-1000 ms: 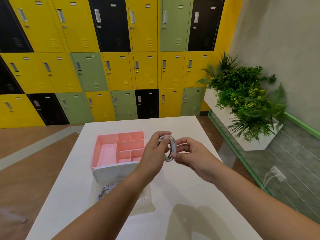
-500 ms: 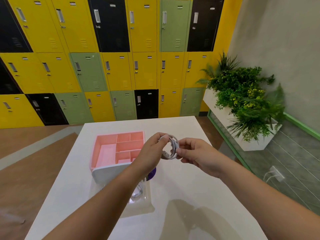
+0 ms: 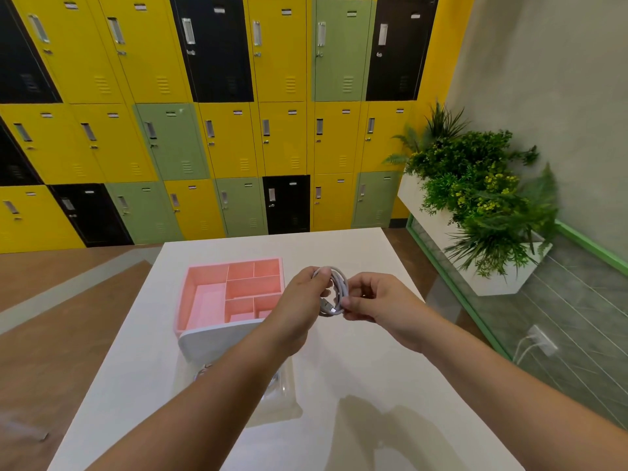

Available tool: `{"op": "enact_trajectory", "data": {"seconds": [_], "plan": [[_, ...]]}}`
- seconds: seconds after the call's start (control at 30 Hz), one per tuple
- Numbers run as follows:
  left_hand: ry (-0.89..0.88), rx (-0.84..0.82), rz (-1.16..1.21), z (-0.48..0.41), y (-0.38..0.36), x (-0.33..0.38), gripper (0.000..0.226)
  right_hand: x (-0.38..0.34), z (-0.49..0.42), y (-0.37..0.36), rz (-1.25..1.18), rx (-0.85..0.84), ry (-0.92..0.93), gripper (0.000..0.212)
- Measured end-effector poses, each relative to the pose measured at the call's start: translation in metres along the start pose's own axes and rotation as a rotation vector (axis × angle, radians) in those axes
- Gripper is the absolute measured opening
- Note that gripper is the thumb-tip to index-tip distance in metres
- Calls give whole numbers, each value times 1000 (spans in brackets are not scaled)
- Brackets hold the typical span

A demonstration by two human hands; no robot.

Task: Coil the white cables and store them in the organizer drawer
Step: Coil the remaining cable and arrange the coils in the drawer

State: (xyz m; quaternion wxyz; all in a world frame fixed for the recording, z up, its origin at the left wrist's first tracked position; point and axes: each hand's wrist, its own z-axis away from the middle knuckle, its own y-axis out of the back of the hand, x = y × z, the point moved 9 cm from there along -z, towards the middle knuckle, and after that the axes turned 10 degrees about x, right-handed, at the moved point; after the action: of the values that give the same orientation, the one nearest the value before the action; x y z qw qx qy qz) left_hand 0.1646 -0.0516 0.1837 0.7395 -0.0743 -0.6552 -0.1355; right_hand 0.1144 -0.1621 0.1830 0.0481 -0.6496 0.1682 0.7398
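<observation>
Yellow, green and black lockers (image 3: 224, 137) fill the wall behind a white counter (image 3: 373, 385). A pink organizer (image 3: 204, 300) sits left of the counter's middle. Its clear drawer (image 3: 285, 399) is pulled out toward the near edge and lies mostly under the left forearm.

The white cable (image 3: 341, 287) is wound into a small coil and held in the air over the counter's middle, just right of the organizer. The left grip (image 3: 299, 300) curls round the coil's top and far side. The right grip (image 3: 380, 307) pinches its near loops between thumb and fingers.

The plug end (image 3: 328, 305) looks loose inside the ring. If either pinch slackens, the loops would likely spring apart and need winding again.

The drawer lies beneath the left arm, so dropping the coil in means drawing that arm back. A low forearm could knock the organizer's white front (image 3: 217, 338) or catch the drawer's clear rim, which is hard to see.

White surface shows from the hands to the counter's right edge and toward the near edge, which gives the right arm room. A planter (image 3: 475, 198) stands well apart, beyond the far right corner.
</observation>
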Motion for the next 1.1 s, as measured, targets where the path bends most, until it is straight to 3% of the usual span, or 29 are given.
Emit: {"op": "enact_trajectory", "data": {"seconds": [0.37, 0.6, 0.8, 1.1], "plan": [[1, 72, 77, -3, -2, -1, 23, -12, -3, 3, 216, 131, 112, 5], [79, -72, 39, -8, 6, -7, 26, -1, -2, 2, 104, 41, 13, 10], [84, -59, -46, -9, 11, -14, 26, 1, -1, -1, 119, -79, -60, 14], [18, -58, -125, -6, 17, -6, 27, -2, -1, 2, 103, -34, -111, 27]]}}
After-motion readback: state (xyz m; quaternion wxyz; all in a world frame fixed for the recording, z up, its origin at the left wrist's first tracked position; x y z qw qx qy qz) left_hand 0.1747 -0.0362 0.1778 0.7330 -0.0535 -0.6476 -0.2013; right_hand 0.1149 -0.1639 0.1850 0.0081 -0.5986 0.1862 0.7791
